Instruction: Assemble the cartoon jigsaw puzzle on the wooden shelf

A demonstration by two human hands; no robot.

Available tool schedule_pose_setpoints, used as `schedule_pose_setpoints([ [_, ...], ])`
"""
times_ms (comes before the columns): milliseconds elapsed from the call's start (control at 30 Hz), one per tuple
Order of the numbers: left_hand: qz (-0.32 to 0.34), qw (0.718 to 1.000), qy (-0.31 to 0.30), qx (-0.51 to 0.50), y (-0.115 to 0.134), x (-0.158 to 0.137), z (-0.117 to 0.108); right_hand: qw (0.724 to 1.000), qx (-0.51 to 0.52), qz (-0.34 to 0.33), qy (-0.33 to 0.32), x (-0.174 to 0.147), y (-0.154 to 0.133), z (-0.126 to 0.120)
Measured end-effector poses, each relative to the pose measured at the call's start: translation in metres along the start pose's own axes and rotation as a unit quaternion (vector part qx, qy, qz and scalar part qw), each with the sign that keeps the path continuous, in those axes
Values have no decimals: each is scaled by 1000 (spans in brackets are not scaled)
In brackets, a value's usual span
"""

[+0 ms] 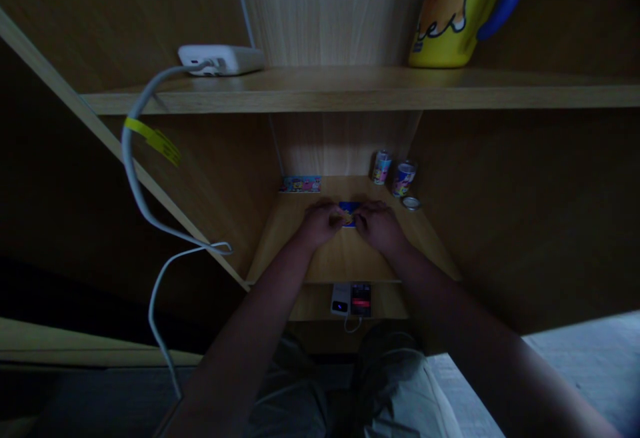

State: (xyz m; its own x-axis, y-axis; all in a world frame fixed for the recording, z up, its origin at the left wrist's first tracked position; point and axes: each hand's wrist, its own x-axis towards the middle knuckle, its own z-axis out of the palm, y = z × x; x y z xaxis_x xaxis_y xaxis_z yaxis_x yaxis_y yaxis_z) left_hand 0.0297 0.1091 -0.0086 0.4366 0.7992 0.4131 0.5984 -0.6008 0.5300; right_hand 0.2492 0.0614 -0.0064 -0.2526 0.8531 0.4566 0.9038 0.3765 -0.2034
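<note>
A small blue card (349, 206) with a yellow patch near its middle is on the lower shelf board, between my two hands. From its left side, my left hand (323, 221) closes thumb and fingers on it. My right hand (376, 223) is curled at the right side, its thumb and fingertips pinched together at the card. The fingers cover both sides of the card, and dim light blurs the fine detail. Behind the right hand stand two small printed cans (381, 167), with a round metal lid (411, 203) lying in front.
A colorful printed strip (301, 185) lies at the back left. On the shelf above are a white charger (225, 60) with a hanging cable (131, 151) and a yellow cup (445, 21) with a blue handle. Below sit a power bank (341, 297) and a phone (361, 300).
</note>
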Motion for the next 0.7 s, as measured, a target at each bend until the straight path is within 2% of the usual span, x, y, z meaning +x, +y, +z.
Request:
schedule_pose_setpoints([
  [367, -3, 999, -19, 28, 1, 1, -3, 993, 71, -90, -2, 1, 3, 7],
  [700, -9, 1000, -20, 18, -1, 1, -3, 993, 71, -88, -23, 0, 0, 5],
])
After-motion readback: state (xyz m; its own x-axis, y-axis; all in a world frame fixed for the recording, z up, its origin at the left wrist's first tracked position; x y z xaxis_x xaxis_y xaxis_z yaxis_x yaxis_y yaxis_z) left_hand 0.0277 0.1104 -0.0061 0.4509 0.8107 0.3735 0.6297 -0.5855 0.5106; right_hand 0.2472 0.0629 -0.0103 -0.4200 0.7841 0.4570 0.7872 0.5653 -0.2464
